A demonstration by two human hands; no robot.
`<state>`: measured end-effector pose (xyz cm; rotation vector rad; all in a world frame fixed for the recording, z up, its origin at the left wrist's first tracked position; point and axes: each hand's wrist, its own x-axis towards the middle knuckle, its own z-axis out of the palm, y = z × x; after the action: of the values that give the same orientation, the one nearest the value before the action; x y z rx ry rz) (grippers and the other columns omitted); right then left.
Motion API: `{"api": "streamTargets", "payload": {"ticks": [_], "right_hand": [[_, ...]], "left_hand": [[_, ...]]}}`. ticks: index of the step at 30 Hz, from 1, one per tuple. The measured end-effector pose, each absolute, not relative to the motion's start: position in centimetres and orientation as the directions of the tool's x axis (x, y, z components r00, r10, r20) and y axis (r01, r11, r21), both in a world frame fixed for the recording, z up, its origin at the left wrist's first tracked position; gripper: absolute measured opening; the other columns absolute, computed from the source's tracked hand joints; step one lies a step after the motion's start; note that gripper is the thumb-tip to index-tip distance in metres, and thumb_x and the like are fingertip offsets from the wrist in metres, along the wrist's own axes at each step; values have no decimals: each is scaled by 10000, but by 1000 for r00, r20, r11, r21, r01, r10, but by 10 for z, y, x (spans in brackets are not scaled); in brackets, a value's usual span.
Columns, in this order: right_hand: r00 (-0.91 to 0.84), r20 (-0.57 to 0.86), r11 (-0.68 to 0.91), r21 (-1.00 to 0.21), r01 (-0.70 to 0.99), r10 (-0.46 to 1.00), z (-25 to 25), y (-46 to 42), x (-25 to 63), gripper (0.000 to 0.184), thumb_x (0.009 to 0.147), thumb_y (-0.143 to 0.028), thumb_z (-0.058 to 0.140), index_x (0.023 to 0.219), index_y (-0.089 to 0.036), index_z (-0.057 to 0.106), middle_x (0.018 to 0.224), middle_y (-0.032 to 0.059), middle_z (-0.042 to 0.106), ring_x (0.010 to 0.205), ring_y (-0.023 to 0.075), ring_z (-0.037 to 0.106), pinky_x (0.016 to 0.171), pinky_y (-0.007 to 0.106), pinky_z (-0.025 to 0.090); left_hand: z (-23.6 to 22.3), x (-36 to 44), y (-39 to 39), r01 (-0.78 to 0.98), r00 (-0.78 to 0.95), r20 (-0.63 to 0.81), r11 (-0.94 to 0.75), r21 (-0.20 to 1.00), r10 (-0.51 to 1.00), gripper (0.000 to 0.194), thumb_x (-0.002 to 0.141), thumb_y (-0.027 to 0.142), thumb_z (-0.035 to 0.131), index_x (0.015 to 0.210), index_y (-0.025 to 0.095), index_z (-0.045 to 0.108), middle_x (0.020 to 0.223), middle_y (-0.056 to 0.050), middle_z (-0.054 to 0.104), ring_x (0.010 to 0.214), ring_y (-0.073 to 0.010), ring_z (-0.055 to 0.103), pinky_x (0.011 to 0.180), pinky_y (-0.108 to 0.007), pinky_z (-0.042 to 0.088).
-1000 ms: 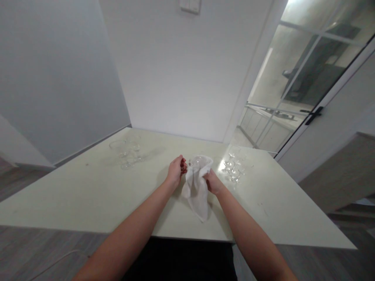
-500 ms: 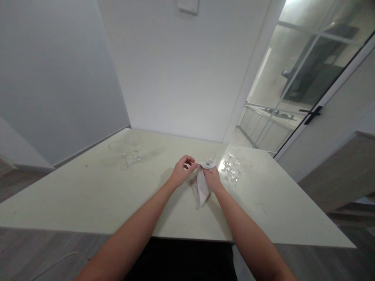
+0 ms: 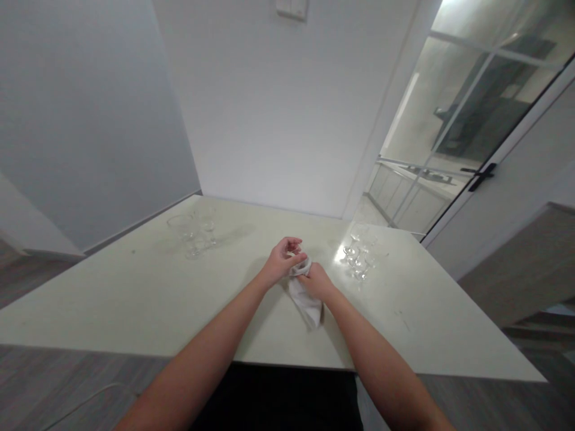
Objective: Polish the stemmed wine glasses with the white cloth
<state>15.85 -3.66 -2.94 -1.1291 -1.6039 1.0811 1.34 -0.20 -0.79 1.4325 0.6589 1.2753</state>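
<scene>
A white cloth (image 3: 305, 302) hangs down from between my hands above the middle of the table. My right hand (image 3: 320, 282) is closed on the cloth, which bunches around a clear glass (image 3: 295, 254). On the other side, my left hand (image 3: 283, 262) curves its fingers and thumb around that glass. Much of the glass is hidden by the fingers and the cloth, so its full shape cannot be made out.
Several clear stemmed glasses (image 3: 358, 257) stand close together to the right of my hands. More clear glassware (image 3: 194, 236), including a wide bowl-like piece, is grouped at the left. The pale table (image 3: 135, 311) meets a white wall (image 3: 278, 131) at the back.
The glass and cloth have come leftward and closer, from beyond my right hand into my left hand. My left fingers now curl around the glass. The standing glassware has not moved.
</scene>
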Motion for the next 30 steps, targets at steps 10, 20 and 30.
{"api": "streamTargets", "payload": {"ticks": [10, 20, 30], "right_hand": [[-435, -30, -45, -999, -23, 900, -33, -49, 156, 314, 643, -335, 714, 902, -181, 624, 792, -1, 662, 715, 156, 596, 725, 291, 466], [-452, -84, -78, -996, 32, 888, -38, -43, 161, 321, 679, -377, 716, 893, -178, 583, 780, 21, 666, 722, 170, 623, 711, 302, 492], [-367, 106, 185, -965, 188, 924, -36, -39, 159, 211, 758, -336, 605, 889, -171, 585, 852, 40, 671, 766, 167, 608, 734, 297, 481]], "left_hand": [[-8, 6, -4, -441, 550, 301, -36, 897, 779, 558, 614, 514, 770, 985, 169, 536, 950, -108, 671, 796, -184, 628, 698, -290, 475], [-9, 10, -4, -396, 443, 290, -105, 912, 849, 527, 608, 408, 806, 997, 155, 558, 908, -65, 667, 769, -156, 625, 693, -263, 457], [-4, 9, -3, -369, 372, 318, -175, 913, 872, 463, 666, 399, 768, 998, 147, 566, 972, -108, 698, 782, -175, 658, 715, -295, 489]]}}
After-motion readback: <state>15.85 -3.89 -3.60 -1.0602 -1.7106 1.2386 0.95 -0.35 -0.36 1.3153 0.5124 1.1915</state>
